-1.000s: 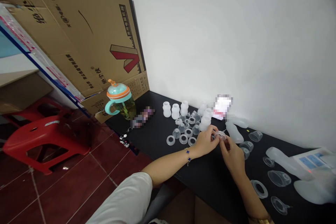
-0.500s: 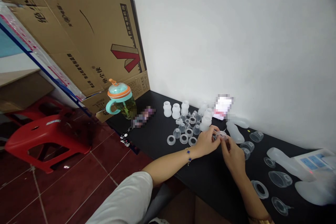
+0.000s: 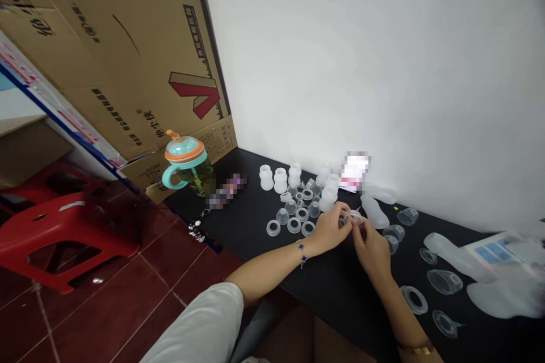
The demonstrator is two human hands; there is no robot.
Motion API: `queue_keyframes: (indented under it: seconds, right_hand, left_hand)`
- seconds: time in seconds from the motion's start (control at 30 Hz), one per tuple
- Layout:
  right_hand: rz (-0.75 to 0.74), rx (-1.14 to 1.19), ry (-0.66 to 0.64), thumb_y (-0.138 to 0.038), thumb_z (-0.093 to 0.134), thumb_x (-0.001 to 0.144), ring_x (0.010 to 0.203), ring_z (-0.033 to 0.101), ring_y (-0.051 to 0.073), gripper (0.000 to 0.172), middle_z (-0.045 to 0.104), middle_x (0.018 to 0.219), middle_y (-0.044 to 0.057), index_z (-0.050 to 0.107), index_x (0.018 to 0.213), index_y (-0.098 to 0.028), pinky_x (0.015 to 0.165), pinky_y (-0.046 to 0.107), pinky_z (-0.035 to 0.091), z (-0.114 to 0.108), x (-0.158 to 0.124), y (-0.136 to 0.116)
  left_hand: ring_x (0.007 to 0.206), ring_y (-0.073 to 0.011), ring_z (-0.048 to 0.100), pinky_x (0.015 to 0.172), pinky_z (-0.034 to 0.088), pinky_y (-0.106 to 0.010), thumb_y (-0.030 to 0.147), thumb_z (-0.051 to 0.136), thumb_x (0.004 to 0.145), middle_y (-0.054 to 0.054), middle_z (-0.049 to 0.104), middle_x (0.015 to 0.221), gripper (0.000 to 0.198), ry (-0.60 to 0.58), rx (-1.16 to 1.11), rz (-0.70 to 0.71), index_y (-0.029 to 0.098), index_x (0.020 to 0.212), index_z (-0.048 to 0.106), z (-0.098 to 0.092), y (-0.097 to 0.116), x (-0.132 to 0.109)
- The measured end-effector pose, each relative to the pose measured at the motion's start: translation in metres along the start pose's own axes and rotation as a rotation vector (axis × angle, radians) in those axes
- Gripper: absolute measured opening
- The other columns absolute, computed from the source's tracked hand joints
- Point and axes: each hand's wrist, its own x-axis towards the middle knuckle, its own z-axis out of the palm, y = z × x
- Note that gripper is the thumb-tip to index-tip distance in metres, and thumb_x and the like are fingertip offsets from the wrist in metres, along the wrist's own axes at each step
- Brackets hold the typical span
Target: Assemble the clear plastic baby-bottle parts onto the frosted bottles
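My left hand point(image 3: 330, 228) and my right hand point(image 3: 371, 244) meet over the black table point(image 3: 251, 221), both pinching one small clear plastic ring part point(image 3: 352, 217) between their fingertips. A bracelet sits on my left wrist and a gold band on my right. Just left of my hands lie several clear rings point(image 3: 293, 225) and small domed caps. Behind them stands a row of small white bottle-shaped pieces point(image 3: 280, 180).
A teal and orange handled cup point(image 3: 187, 162) stands at the table's left end beside a large cardboard box point(image 3: 128, 62). More clear caps point(image 3: 443, 281) and frosted pieces point(image 3: 374, 211) lie to the right. A white device point(image 3: 498, 252) sits far right. Red stools point(image 3: 63, 232) stand on the tiled floor.
The view has shifted slightly, so everything sits a little further left and lower. Both hands stay together on the clear ring with only small finger movements.
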Motion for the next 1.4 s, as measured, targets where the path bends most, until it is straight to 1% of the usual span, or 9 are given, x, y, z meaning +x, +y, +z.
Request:
queue_keyframes:
  seconds: [0.1, 0.33, 0.6, 0.83, 1.03, 1.4]
  right_hand:
    - [0.008, 0.011, -0.002, -0.053, 0.038, 0.097, 0.078, 0.072, 0.028, 0.048, 0.076, 0.089, 0.011, 0.066, 0.118, -0.019, 0.062, 0.031, 0.045, -0.001, -0.001, -0.002]
    - [-0.017, 0.033, 0.012, -0.051, 0.038, 0.099, 0.072, 0.071, 0.025, 0.045, 0.075, 0.084, 0.009, 0.066, 0.114, -0.019, 0.060, 0.029, 0.043, -0.003, -0.004, -0.008]
    - [-0.001, 0.033, -0.006, -0.046, 0.039, 0.100, 0.073, 0.071, 0.024, 0.040, 0.075, 0.085, 0.007, 0.064, 0.116, -0.020, 0.060, 0.028, 0.042, -0.004, -0.005, -0.011]
    - [-0.027, 0.045, 0.005, -0.044, 0.039, 0.100, 0.068, 0.070, 0.022, 0.035, 0.074, 0.081, 0.006, 0.064, 0.108, -0.021, 0.058, 0.026, 0.041, -0.006, -0.006, -0.015]
    - [-0.022, 0.033, 0.015, -0.044, 0.040, 0.100, 0.072, 0.072, 0.023, 0.036, 0.075, 0.084, 0.007, 0.065, 0.110, -0.021, 0.058, 0.027, 0.042, -0.004, -0.005, -0.014]
    - [-0.006, 0.024, 0.005, -0.043, 0.041, 0.100, 0.072, 0.072, 0.023, 0.034, 0.074, 0.081, 0.005, 0.065, 0.109, -0.021, 0.058, 0.027, 0.041, -0.007, -0.006, -0.016]
  left_hand:
    - [0.062, -0.0132, 0.059, 0.064, 0.045, -0.026, 0.027, 0.055, 0.091, 0.003, 0.068, 0.082, 0.022, -0.005, -0.012, -0.018, 0.022, 0.112, 0.053, -0.002, 0.003, 0.000]
    - [0.061, -0.0123, 0.059, 0.063, 0.044, -0.025, 0.026, 0.054, 0.091, 0.003, 0.070, 0.087, 0.019, -0.007, -0.041, -0.018, 0.023, 0.110, 0.053, -0.003, 0.004, 0.000]
    - [0.060, -0.0120, 0.057, 0.061, 0.042, -0.024, 0.024, 0.052, 0.092, 0.004, 0.067, 0.080, 0.016, -0.006, -0.094, -0.018, 0.024, 0.108, 0.053, -0.003, 0.004, -0.001]
    - [0.061, -0.0135, 0.058, 0.062, 0.042, -0.025, 0.025, 0.052, 0.092, 0.004, 0.065, 0.077, 0.016, -0.007, -0.071, -0.005, 0.024, 0.108, 0.053, -0.003, 0.003, -0.001]
    - [0.059, -0.0133, 0.056, 0.060, 0.041, -0.025, 0.026, 0.052, 0.092, 0.005, 0.064, 0.074, 0.015, -0.001, -0.087, -0.015, 0.024, 0.107, 0.053, -0.004, 0.004, -0.001]
    - [0.059, -0.0130, 0.057, 0.062, 0.041, -0.024, 0.025, 0.053, 0.093, 0.004, 0.066, 0.077, 0.012, -0.013, -0.109, -0.024, 0.024, 0.105, 0.053, -0.005, 0.006, -0.001]
